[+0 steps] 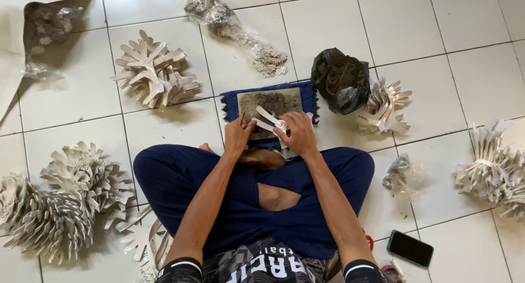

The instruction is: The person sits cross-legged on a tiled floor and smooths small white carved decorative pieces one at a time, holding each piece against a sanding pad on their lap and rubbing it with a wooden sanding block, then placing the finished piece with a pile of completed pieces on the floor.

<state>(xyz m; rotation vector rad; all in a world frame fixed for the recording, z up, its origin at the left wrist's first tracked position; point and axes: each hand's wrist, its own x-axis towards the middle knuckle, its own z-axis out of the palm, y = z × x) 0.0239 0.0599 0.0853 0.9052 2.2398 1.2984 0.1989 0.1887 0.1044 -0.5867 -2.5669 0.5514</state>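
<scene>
Both hands (270, 132) seemingly pinch a white cutout (269, 119) between their fingers (281, 125).

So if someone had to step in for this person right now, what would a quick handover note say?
Left hand: grip closed at the near edge of the gritty board lying on blue cloth.
Right hand: grip shut on a pale forked cutout over the board.
Around: heaps of similar cutouts, left and right; black bag beside the board.
Done or left: cannot tell which heaps are finished.
</scene>
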